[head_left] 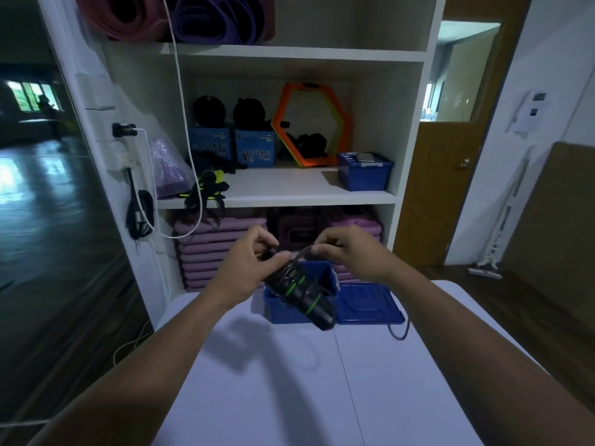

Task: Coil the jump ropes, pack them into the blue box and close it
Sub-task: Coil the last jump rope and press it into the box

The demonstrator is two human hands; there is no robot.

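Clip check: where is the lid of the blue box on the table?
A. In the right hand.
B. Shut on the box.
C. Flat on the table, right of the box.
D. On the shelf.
C: the lid lies flat on the table, right of the open blue box; the left hand and right hand hold the jump rope.
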